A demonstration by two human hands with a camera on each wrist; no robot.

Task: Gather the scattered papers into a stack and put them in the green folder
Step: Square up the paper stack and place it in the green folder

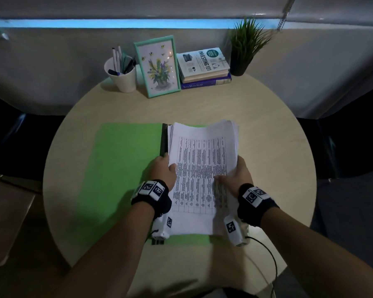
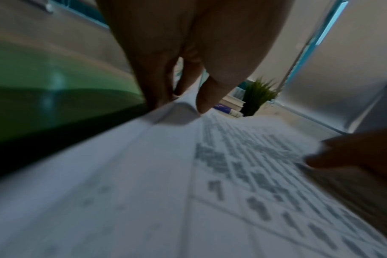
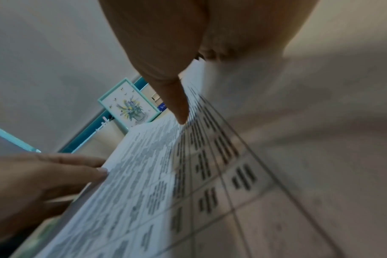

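A green folder [image 1: 125, 168] lies open on the round table [image 1: 274, 151]. Over its right half is a stack of white papers [image 1: 202, 151], the top sheet printed with a table. My left hand [image 1: 167, 166] grips the stack's left edge next to the folder's dark spine, thumb on top. My right hand [image 1: 235, 175] grips the right edge, its thumb also on the top sheet. In the left wrist view the left hand [image 2: 188, 97] pinches the paper edge [image 2: 166, 111] beside the folder [image 2: 55, 83]. The right wrist view shows the right hand's thumb [image 3: 179, 104] lying on the stack [image 3: 166, 174].
At the table's far edge stand a white pen cup [image 1: 122, 75], a teal picture frame [image 1: 157, 66], a pile of books [image 1: 204, 65] and a potted plant [image 1: 244, 46]. A black cable [image 1: 267, 250] trails from my right wrist. Dark chairs flank the table.
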